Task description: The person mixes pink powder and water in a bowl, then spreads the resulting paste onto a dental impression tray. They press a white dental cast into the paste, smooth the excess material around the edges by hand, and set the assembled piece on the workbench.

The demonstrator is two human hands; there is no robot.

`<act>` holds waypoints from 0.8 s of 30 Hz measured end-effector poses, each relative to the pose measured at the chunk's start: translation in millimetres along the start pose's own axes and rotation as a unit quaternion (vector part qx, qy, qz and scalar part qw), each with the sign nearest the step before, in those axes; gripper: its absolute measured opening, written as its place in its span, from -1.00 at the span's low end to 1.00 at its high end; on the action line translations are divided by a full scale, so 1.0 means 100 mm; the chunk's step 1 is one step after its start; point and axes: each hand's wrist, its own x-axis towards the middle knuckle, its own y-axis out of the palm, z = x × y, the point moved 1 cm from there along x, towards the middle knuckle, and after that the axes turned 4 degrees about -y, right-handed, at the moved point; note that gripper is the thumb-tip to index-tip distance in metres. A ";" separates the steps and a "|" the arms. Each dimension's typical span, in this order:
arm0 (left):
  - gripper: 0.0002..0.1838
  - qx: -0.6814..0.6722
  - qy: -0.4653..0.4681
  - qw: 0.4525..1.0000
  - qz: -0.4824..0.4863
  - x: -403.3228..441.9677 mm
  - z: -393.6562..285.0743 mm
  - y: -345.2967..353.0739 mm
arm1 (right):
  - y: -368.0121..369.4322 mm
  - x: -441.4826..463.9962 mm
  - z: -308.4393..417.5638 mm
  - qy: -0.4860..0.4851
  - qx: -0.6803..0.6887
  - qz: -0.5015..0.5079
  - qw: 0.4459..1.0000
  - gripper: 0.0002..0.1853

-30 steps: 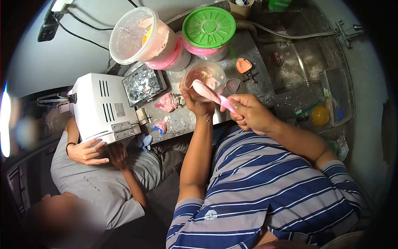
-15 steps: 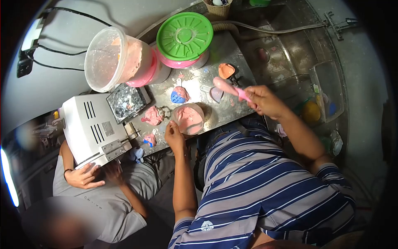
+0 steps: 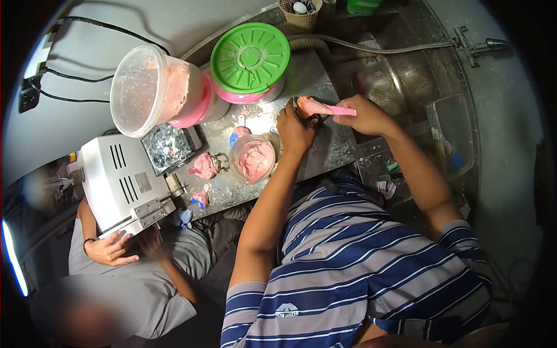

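My right hand (image 3: 366, 116) is wrapped round the handle of a pink mixing spatula (image 3: 339, 110). Its blade, coated in pink paste, rests over a small tray of orange material (image 3: 301, 105). My left hand (image 3: 297, 130) has its fingers around that tray's near side, partly hiding it. Left of my forearm stands a clear bowl (image 3: 232, 159) with pink paste (image 3: 255, 159) inside. Close by lie a pink-filled metal tray (image 3: 205, 166), a blue tray with pink paste (image 3: 238, 134) and another blue-and-pink tray (image 3: 200, 199).
A green-lidded tub (image 3: 250, 57) and an open clear bucket (image 3: 136, 90) on its side line the back. A white machine (image 3: 113, 180) stands left, with a co-worker's hand (image 3: 110, 249) at it. On the right is a metal sink (image 3: 400, 75) with a hose.
My left hand has left the bowl and moved right to the orange tray. My right hand has brought the spatula blade down over that tray. The view has shifted slightly.
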 end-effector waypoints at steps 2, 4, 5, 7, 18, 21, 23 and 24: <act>-0.28 -0.001 -0.013 1.000 0.007 0.06 0.04 0.03 | -0.05 0.07 -0.03 0.002 -0.030 0.017 0.999 -0.79; -0.27 0.025 -0.023 0.998 0.043 0.07 0.08 0.05 | -0.05 0.11 -0.01 0.006 -0.057 0.034 0.998 -0.79; -0.27 0.025 -0.025 0.998 0.043 0.09 0.09 0.05 | -0.07 0.13 0.05 -0.001 -0.101 0.044 0.994 -0.81; -0.32 -0.007 -0.018 0.999 0.048 0.13 0.09 0.06 | -0.10 0.14 0.13 -0.008 -0.145 0.055 0.988 -0.82; -0.48 -0.405 -0.076 0.899 0.148 0.05 -0.09 -0.09 | -0.53 0.27 0.22 -0.185 -0.032 0.130 0.974 -0.76; -0.45 -0.505 -0.052 0.845 0.170 -0.05 -0.27 -0.34 | -0.60 0.24 0.37 -0.162 0.072 0.189 0.966 -0.68; -0.42 -0.509 -0.036 0.836 0.202 -0.14 -0.49 -0.64 | -0.66 0.18 0.57 -0.135 0.127 0.228 0.956 -0.65; -0.40 -0.498 -0.031 0.841 0.207 -0.19 -0.55 -0.75 | -0.66 0.15 0.63 -0.107 0.180 0.265 0.941 -0.61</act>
